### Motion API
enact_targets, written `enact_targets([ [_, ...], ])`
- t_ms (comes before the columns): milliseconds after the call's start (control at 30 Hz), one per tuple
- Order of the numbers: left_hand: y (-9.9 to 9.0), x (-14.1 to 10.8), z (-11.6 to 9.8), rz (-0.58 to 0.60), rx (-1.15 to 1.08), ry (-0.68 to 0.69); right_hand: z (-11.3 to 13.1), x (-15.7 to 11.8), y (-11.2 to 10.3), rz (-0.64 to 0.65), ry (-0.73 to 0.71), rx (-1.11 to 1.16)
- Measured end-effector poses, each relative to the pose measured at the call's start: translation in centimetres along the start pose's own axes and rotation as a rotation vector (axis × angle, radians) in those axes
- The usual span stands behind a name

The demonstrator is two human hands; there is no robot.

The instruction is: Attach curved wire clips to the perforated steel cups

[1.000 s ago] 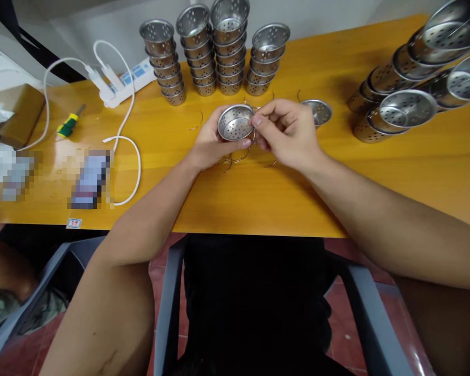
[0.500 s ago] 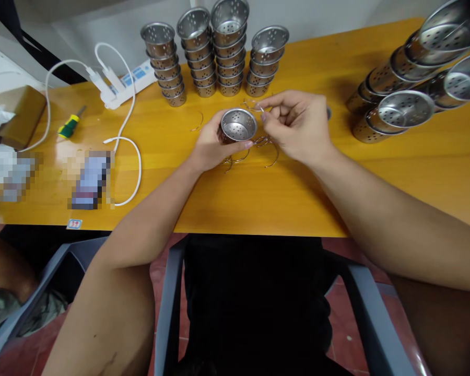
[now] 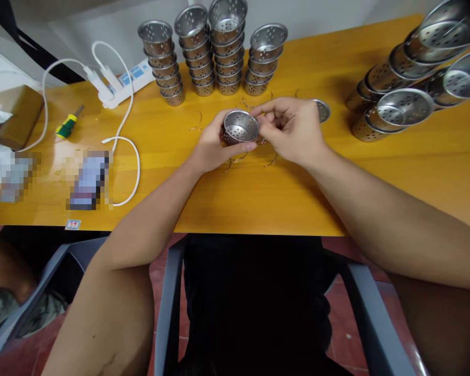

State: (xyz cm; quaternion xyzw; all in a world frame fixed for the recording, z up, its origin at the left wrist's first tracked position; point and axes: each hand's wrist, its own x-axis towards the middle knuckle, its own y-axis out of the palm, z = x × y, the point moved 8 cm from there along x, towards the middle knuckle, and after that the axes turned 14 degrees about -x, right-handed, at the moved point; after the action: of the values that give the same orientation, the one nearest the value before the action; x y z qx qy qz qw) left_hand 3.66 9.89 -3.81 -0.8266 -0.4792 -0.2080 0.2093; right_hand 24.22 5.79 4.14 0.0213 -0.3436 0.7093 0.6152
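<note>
**Two hands on one small metal cup**

Two bare hands meet over the middle of the yellow table (image 3: 258, 203). The left hand (image 3: 211, 143) is wrapped around a small perforated metal cup (image 3: 241, 127), thumb along its near side, holding it just above the tabletop with the open mouth tilted up toward the camera. The right hand (image 3: 293, 128) is closed at the cup's right rim, thumb and forefinger pinched together there; whether a wire sits between them is too small to tell. Thin wire hooks (image 3: 270, 161) lie loose on the table under and just beside both hands.

Behind the hands, four stacks of the same cups (image 3: 215, 57) stand upright near the far edge. To the right, more cups (image 3: 403, 78) lie in rows tipped on their sides, and a single cup (image 3: 321, 109) sits just past the right hand's knuckles. On the left are a white power strip (image 3: 129, 78) with a white cable (image 3: 131, 162) looping forward, and a green-and-yellow screwdriver (image 3: 67, 124).
</note>
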Motion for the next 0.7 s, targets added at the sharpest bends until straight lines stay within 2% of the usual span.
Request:
enact_targets([
  [200, 0.0, 0.1, 0.9, 0.009, -0.019, -0.040, -0.3, -0.1, -0.1, -0.009, -0.011, -0.083],
  [367, 0.3, 0.1, 0.6, -0.001, -0.018, -0.049, -0.8, 0.1, -0.3, 0.024, -0.039, -0.199],
  [567, 0.6, 0.0, -0.3, -0.044, -0.012, -0.124, -0.7, 0.1, -0.7, 0.030, -0.026, -0.033],
  [700, 0.8, 0.1, -0.9, -0.067, 0.008, -0.152, -0.7, 0.1, -0.6, 0.021, -0.021, -0.019],
])
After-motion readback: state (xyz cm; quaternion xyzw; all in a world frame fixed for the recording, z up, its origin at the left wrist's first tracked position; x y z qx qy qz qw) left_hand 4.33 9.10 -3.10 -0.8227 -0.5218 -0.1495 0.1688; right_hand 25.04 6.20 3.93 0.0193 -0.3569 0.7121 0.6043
